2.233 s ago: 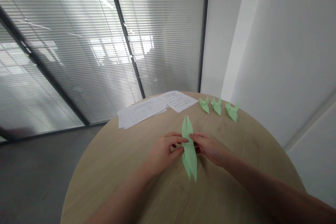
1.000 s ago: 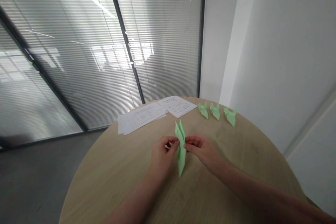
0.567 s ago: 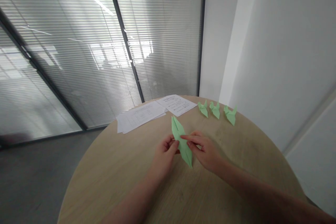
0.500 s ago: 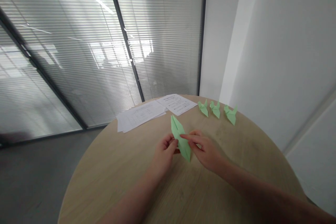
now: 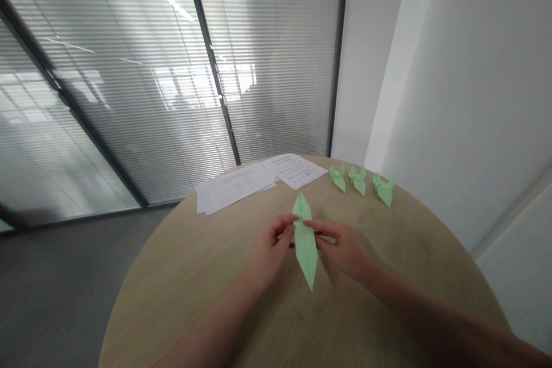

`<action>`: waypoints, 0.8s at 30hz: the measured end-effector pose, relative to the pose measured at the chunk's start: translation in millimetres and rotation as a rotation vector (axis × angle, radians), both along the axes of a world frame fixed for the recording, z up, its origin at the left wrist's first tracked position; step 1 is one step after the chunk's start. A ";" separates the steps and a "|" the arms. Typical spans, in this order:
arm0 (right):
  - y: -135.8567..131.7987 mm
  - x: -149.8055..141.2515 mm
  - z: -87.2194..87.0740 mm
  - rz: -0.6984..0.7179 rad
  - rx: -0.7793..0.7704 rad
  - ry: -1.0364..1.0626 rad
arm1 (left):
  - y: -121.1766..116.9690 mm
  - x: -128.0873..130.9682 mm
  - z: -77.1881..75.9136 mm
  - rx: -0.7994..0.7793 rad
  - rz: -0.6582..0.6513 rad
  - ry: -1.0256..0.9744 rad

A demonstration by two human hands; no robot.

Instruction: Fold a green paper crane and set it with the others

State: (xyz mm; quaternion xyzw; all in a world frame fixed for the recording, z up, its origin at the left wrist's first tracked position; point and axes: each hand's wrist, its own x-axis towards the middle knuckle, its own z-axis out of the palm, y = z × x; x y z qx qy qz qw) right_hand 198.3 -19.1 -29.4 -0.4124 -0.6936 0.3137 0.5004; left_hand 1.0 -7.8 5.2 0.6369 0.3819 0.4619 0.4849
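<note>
Head view, at the left: a glass partition with blinds [image 5: 280, 103] stands beyond a round wooden table [image 5: 190, 282], and white printed sheets [image 5: 239, 188] lie overlapping near the far edge. Toward the middle, the left hand [image 5: 269, 248] pinches the left edge of a folded green paper [image 5: 306, 250] between thumb and forefinger, the forefinger's tip resting on the front face; the other fingers are curled and partly hidden. The paper is held between the 2 hands, over the table and apparently lifted, with 2 tips at its far end and 1 long point at its near end. About 0.5 seconds ago it slanted more, far end to the left; now it has turned straighter, its far tips show apart, and the left forefinger has come onto the face. That suggests the work is centred on the folds just below the split. On the right side, the right hand [image 5: 347, 250] lays its forefinger there, thumb by the right edge, pinching the paper; whether its remaining fingers press the back cannot be told. Farther right, 3 green folded figures [image 5: 359, 183] rest in a row before a white wall [image 5: 474, 98], unchanged.
</note>
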 end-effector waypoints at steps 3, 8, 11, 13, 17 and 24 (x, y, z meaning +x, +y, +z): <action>4.4 0.5 -4.9 0.009 -0.058 0.100 | -1.7 -0.8 3.6 0.015 -0.010 0.056; 1.5 1.0 5.8 0.036 -0.016 0.133 | -2.9 -3.0 10.3 0.143 -0.028 0.186; -3.1 -0.6 14.1 0.040 0.020 0.095 | -2.1 -3.6 10.7 0.179 -0.014 0.198; -4.0 -2.3 13.4 0.033 -0.023 0.116 | -1.1 -3.1 8.3 0.160 -0.005 0.188; -0.7 -6.1 3.1 0.054 -0.207 0.268 | -0.2 0.3 2.0 0.078 0.037 0.100; -1.4 -12.0 9.6 0.027 -0.355 0.500 | -2.6 4.3 4.2 -0.015 0.041 -0.050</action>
